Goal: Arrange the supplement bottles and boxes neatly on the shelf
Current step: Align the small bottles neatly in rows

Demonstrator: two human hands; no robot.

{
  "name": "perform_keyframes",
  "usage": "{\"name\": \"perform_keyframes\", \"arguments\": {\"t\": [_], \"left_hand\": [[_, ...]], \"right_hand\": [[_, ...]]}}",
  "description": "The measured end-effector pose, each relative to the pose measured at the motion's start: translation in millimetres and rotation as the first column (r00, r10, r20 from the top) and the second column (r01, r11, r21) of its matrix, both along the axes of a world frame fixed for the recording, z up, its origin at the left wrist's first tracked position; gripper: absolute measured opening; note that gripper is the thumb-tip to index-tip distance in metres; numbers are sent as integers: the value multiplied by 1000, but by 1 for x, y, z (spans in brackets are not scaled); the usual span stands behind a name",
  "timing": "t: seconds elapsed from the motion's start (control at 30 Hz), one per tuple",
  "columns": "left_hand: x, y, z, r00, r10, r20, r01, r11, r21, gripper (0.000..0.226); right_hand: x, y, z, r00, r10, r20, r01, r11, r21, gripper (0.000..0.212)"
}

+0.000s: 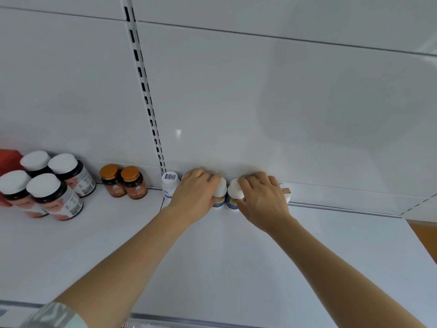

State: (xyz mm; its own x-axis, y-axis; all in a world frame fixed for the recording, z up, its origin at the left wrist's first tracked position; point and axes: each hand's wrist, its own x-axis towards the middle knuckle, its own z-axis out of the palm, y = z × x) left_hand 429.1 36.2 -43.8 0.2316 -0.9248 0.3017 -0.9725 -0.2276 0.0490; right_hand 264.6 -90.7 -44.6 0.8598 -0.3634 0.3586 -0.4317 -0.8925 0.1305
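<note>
Both my hands reach to the back of the white shelf (212, 256). My left hand (196, 192) wraps around a small white-capped bottle (220, 196) with a blue and orange label. My right hand (262, 197) grips a matching white-capped bottle (234, 194) right beside it. Both bottles stand upright against the back panel, almost touching. A white bottle with a blue-labelled cap (169, 184) stands just left of my left hand. Another white bottle (286, 192) peeks out behind my right hand, mostly hidden.
At the left stand several dark bottles with white caps (47, 185) and two amber bottles with gold caps (124, 182). A red box (8, 159) sits at the far left edge. A slotted upright (146, 91) runs up the back panel.
</note>
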Motion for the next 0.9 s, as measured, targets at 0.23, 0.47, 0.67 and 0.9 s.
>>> {"name": "perform_keyframes", "arguments": {"t": [0.23, 0.47, 0.67, 0.9], "left_hand": [[-16, -12, 21, 997, -58, 48, 64, 990, -129, 56], [-66, -46, 14, 977, -209, 38, 212, 968, -134, 46], [-82, -66, 3, 985, -143, 95, 146, 989, -23, 41], [-92, -74, -9, 988, -23, 153, 24, 1000, -3, 42]], "right_hand": [[-40, -15, 18, 986, -125, 112, 124, 992, 11, 33], [-85, -35, 17, 973, -230, 6, 230, 972, 56, 44], [-86, -50, 3, 981, -189, -43, 192, 978, 85, 40], [-88, -66, -13, 997, -76, 14, 74, 990, 120, 35]]}}
